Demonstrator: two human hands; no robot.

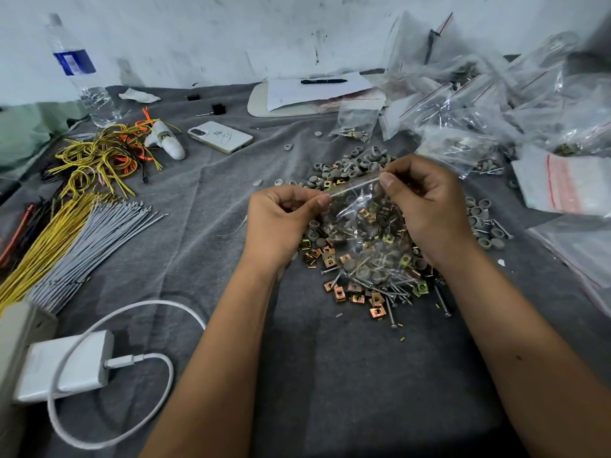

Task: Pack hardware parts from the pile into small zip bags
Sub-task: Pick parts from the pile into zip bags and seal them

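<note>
Left hand and right hand pinch the bag's top strip, apparently sealed, above the pile mid-table.

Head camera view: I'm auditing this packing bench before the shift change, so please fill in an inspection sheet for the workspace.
Surface: grey cloth, wrinkled, covers the table.
Job's things: small zip bag with parts inside, held above the parts pile of grey caps, brass clips and screws; filled bags heaped at far right; empty bags beside them.
Clutter: water bottle, phone, pen on papers, wire bundles.
Grips: left hand and right hand each pinch the bag's top strip.
Cables: white charger with looped cable.
Surroundings: scuffed white wall.
</note>
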